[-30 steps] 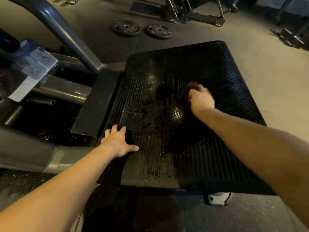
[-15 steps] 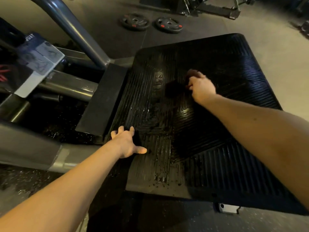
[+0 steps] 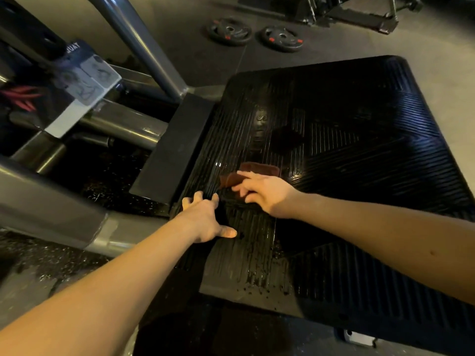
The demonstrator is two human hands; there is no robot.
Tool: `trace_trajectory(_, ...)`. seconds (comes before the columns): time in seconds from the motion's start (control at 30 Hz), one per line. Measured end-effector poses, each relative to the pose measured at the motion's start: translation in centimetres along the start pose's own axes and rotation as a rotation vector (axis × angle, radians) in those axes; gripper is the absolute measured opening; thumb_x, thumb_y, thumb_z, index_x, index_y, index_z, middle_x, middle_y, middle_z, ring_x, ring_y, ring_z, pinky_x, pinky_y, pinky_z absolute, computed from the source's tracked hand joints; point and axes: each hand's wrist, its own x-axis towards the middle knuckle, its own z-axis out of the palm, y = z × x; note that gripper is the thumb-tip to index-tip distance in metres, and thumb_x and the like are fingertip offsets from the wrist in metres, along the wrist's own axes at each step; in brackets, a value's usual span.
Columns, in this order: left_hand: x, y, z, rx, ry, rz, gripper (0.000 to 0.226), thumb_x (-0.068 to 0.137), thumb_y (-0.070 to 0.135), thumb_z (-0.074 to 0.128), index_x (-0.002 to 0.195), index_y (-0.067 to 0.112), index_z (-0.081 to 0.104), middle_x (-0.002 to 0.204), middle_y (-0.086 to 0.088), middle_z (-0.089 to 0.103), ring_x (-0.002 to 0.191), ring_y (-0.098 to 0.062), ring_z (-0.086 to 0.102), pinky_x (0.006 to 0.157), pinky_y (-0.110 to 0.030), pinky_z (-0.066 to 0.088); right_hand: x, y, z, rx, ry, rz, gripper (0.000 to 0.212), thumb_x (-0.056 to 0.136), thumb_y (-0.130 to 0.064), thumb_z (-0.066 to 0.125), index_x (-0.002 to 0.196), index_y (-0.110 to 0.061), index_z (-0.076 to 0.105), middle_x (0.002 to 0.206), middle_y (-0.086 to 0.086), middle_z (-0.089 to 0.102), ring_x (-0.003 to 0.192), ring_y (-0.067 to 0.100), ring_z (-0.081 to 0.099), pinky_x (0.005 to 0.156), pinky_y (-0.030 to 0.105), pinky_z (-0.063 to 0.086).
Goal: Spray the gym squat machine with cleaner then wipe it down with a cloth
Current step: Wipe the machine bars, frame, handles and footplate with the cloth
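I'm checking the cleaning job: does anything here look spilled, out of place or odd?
The footplate has drops and streaks of liquid by its near edge, probably cleaner not yet wiped. Two weight plates lie loose on the floor behind it. Nothing looks damaged.

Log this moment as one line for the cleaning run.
step: wipe | right hand: presses brown cloth on ribbed footplate | left hand: rests on footplate edge | surface: wet
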Motion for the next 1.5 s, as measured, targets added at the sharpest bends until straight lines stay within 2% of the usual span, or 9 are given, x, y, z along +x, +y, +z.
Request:
trace_trajectory(0.23, -0.4, 0.2, -0.2, 0.013, -0.022, 0.012, 0.115, 0.083, 0.060, 0.074, 0.165, 0.027, 0.000, 0.171, -0.009, -0.004, 0.155, -0.040, -0.003, 0.123, -0.057, 0.017, 5.8, 4.7, -5.0, -0.111, 0.151, 0.283, 0.037, 0.101, -0.006, 0.055, 0.134, -0.022, 0.062, 0.163, 0.003, 0.035, 0.138, 0.022, 0.049, 0.112, 0.033, 0.038)
trace_trajectory(0.37, -0.4, 0.2, -0.2, 0.018, -0.019, 0.009, 0.115, 0.085, 0.061, 0.073, 0.165, 0.026, -0.002, 0.171, -0.010, -0.004, 0.155, -0.040, -0.002, 0.124, -0.056, 0.016, 3.9, 2.8, -4.1, -0.086, 0.140, 0.277, 0.023, 0.103, -0.010, 0.055, 0.120, -0.020, 0.066, 0.156, -0.007, 0.047, 0.152, 0.016, 0.031, 0.121, 0.037, 0.028)
trace_trajectory(0.53, -0.3, -0.2, 0.0, -0.016, -0.022, 0.016, 0.115, 0.085, 0.063, 0.072, 0.165, 0.028, -0.003, 0.171, -0.010, -0.007, 0.155, -0.040, -0.004, 0.124, -0.055, 0.016, -2.0, -1.5, -1.8, 0.054, 0.126, 0.230, 0.017, 0.102, -0.018, 0.060, 0.117, -0.019, 0.069, 0.147, -0.014, 0.057, 0.153, 0.003, 0.025, 0.124, 0.025, 0.013)
trace_trajectory(0.73, -0.6, -1.2, -0.1, -0.089, 0.073, 0.064, 0.112, 0.083, 0.061, 0.076, 0.165, 0.023, 0.010, 0.172, -0.008, 0.002, 0.157, -0.036, 0.004, 0.126, -0.054, 0.019, -5.3, -5.5, -2.8, 0.325, 0.018, 0.318, 0.015, 0.102, -0.018, 0.061, 0.113, -0.022, 0.071, 0.119, -0.011, 0.069, 0.116, 0.001, 0.059, 0.098, 0.020, 0.042)
trace_trajectory(0.87, -0.6, -1.1, -1.3, -0.438, 0.174, 0.276, 0.108, 0.081, 0.042, 0.085, 0.164, 0.021, 0.020, 0.168, -0.006, 0.024, 0.154, -0.025, 0.024, 0.126, -0.042, 0.022, -5.8, -6.6, -4.7, 0.669, 0.212, 0.402, 0.014, 0.106, -0.013, 0.053, 0.112, -0.008, 0.066, 0.089, -0.003, 0.063, 0.074, -0.003, 0.058, 0.071, 0.011, 0.047)
trace_trajectory(1.03, -0.9, 0.1, -1.6, -0.935, -0.009, 0.351, 0.072, 0.087, 0.023, 0.077, 0.153, 0.024, 0.046, 0.140, 0.007, 0.060, 0.133, -0.012, 0.054, 0.115, -0.029, 0.033, -5.5, -6.7, -4.0, 1.047, 0.405, 0.563, 0.020, 0.110, -0.024, 0.047, 0.113, -0.009, 0.060, 0.105, 0.011, 0.064, 0.100, 0.022, 0.062, 0.100, 0.047, 0.053)
trace_trajectory(1.17, -1.0, 0.1, -1.6, -1.125, -0.156, 0.361, 0.042, 0.095, 0.030, 0.071, 0.135, 0.022, 0.065, 0.118, -0.002, 0.076, 0.113, -0.018, 0.071, 0.107, -0.040, 0.050, -6.1, -7.5, -4.5, 1.324, 0.328, 0.630, 0.026, 0.103, -0.022, 0.060, 0.127, -0.010, 0.061, 0.123, 0.016, 0.069, 0.114, 0.029, 0.069, 0.102, 0.047, 0.056)
trace_trajectory(1.3, -1.4, 0.4, -1.6, -1.127, -0.149, 0.388, 0.027, 0.093, 0.033, 0.073, 0.116, 0.019, 0.076, 0.108, -0.002, 0.079, 0.108, -0.018, 0.073, 0.100, -0.037, 0.055, -6.6, -8.1, -5.8, 1.225, 0.231, 0.617, 0.046, 0.096, 0.004, 0.059, 0.135, -0.019, 0.061, 0.128, 0.018, 0.067, 0.116, 0.033, 0.069, 0.101, 0.047, 0.057)
trace_trajectory(1.5, -1.5, 0.4, -1.8, -1.271, -0.045, 0.257, 0.026, 0.100, 0.032, 0.061, 0.106, 0.014, 0.078, 0.102, -0.006, 0.079, 0.101, -0.024, 0.074, 0.099, -0.043, 0.055, -6.1, -8.8, -7.1, 0.591, 0.229, 0.748, 0.056, 0.088, -0.021, 0.081, 0.137, -0.025, 0.055, 0.124, -0.001, 0.063, 0.106, 0.014, 0.066, 0.088, 0.026, 0.055)
